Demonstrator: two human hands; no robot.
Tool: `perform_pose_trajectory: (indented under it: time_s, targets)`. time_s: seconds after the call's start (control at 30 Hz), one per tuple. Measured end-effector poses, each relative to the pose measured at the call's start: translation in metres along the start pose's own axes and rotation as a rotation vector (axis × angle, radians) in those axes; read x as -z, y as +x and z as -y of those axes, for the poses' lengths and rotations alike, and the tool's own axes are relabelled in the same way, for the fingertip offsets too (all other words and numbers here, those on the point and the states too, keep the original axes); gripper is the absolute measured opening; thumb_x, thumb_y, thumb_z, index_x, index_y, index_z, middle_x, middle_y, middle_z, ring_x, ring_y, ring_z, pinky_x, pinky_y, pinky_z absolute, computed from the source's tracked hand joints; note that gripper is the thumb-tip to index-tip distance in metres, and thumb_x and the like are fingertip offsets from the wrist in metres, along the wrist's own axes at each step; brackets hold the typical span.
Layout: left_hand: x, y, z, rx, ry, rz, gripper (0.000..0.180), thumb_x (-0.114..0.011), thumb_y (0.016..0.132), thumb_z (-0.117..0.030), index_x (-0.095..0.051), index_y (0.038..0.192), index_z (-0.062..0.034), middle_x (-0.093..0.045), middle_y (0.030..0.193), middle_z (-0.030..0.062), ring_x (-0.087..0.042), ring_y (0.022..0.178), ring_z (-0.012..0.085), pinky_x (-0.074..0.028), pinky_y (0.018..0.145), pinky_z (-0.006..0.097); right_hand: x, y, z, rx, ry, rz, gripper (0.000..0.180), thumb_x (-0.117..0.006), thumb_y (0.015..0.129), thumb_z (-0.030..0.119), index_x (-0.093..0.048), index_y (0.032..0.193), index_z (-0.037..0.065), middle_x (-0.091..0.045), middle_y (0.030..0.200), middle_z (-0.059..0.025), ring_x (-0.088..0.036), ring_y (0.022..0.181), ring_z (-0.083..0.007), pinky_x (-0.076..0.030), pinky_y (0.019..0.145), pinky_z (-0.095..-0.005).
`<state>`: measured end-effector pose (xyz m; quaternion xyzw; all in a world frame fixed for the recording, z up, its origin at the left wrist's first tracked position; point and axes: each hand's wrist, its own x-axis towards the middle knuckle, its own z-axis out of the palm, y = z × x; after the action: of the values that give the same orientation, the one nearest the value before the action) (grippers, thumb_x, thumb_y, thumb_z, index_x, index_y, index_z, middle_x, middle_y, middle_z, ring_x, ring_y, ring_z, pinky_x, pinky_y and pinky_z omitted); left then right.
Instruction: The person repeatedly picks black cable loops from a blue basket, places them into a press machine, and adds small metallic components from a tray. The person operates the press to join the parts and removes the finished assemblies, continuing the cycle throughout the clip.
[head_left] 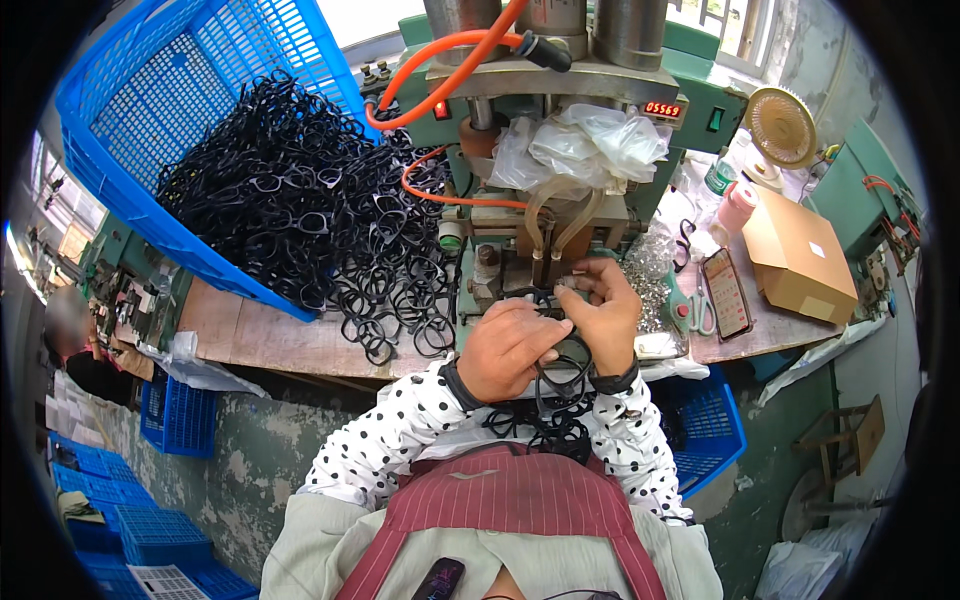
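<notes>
Operator: Where is the part, and what holds it?

Technician: The black eyeglass frame [568,383] sits at centre, below the press [600,83]. The left hand [507,350] appears to grasp it; the right hand [606,308] has fingertips drawn together, contents indeterminable.

Operator: Handling?

Technician: Probably light, smooth and springy. Grip the rim; avoid bending.

Operator: Obstructions?

Technician: Upper centre: orange hose [447,42], plastic bag [592,145]. Upper left: heaped frames [275,195] overflow the blue crate [190,249].
</notes>
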<state>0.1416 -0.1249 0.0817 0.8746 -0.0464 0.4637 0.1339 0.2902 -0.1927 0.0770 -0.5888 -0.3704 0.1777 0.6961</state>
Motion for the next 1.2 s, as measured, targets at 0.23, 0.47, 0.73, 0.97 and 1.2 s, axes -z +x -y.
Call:
perform_pose_trajectory:
  time_s: [0.23, 0.47, 0.73, 0.97, 1.2]
  targets:
    - [0.004, -0.011, -0.005, -0.136, -0.017, 0.036, 0.046, -0.068, 0.075, -0.006, -0.060, 0.120, -0.0034, -0.066, 0.100, 0.0077, -0.062, 0.084, 0.0268, -0.049, 0.086, 0.044, -0.017, 0.008, 0.011, -0.032, 0.046, 0.018, 0.052, -0.074, 0.072, 0.002, -0.051, 0.117, -0.001, -0.069, 0.084, -0.0093, -0.065, 0.073, -0.0122, -0.048, 0.063, -0.0240]
    - [0.000, -0.002, 0.008, -0.160, -0.198, 0.177, 0.043, -0.064, 0.077, 0.000, -0.060, 0.119, -0.0022, -0.063, 0.118, 0.0147, -0.063, 0.099, 0.0293, -0.048, 0.092, 0.046, 0.015, 0.020, -0.004, 0.075, -0.359, -0.140, 0.048, -0.074, 0.073, 0.006, -0.057, 0.117, 0.006, -0.070, 0.090, -0.0086, -0.064, 0.077, -0.0196, -0.050, 0.069, -0.0319]
    - [-0.005, -0.007, 0.017, -0.124, -0.232, 0.232, 0.050, -0.064, 0.073, -0.001, -0.056, 0.122, -0.0036, -0.058, 0.124, 0.0141, -0.058, 0.106, 0.0342, -0.047, 0.095, 0.048, 0.109, 0.018, -0.090, 0.339, -0.994, -0.179, 0.021, -0.077, 0.072, 0.015, -0.070, 0.092, 0.012, -0.067, 0.103, -0.0060, -0.055, 0.100, -0.0274, -0.043, 0.088, -0.0389]
    - [-0.009, -0.012, 0.017, -0.153, -0.117, 0.222, 0.050, -0.066, 0.074, -0.008, -0.057, 0.123, -0.0061, -0.057, 0.127, 0.0116, -0.059, 0.103, 0.0314, -0.045, 0.096, 0.048, 0.105, 0.016, -0.103, 0.344, -0.844, -0.300, 0.008, -0.076, 0.074, 0.014, -0.072, 0.081, 0.011, -0.068, 0.099, -0.0050, -0.055, 0.099, -0.0260, -0.041, 0.088, -0.0369]
    - [0.018, -0.060, 0.041, 0.040, 0.276, -0.175, 0.028, -0.069, 0.078, -0.017, -0.064, 0.105, -0.0121, -0.058, 0.097, 0.0045, -0.053, 0.083, 0.0238, -0.041, 0.075, 0.040, 0.104, 0.014, -0.104, 0.305, -0.741, -0.371, 0.008, -0.073, 0.079, 0.012, -0.073, 0.087, 0.010, -0.066, 0.082, -0.0058, -0.058, 0.084, -0.0229, -0.045, 0.077, -0.0337]
